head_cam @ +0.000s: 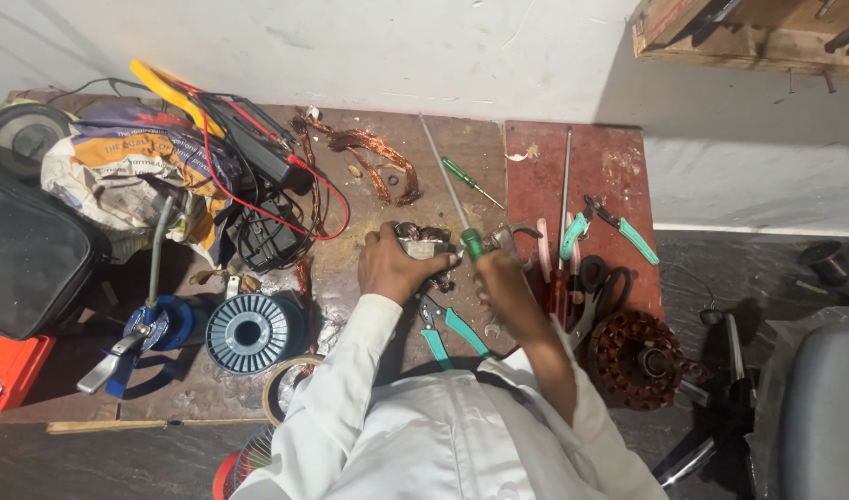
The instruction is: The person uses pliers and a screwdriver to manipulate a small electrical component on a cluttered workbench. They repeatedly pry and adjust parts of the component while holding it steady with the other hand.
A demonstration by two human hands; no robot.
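left hand [392, 264] clamped over metal part [422, 243] mid-worktop [396, 148] to pin it steady, right hand [500, 278] wrapped round green screwdriver [454, 206], tip angled into part for leverage, pliers [447, 329] parked just beside.

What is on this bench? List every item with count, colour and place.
metal part: one, silver, bench centre, held
screwdriver: one, green handle, long shaft, held
small screwdriver: one, green, behind centre
pliers: one, teal grips, near the sleeve
cutters: one, teal grips, right board
scissors: one, black, right
wire spool: one, blue-grey, left of centre
copper scraps: several, back
motor core: one, brown, right
black bag: one, far left
left hand: grips metal part
right hand: holds screwdriver
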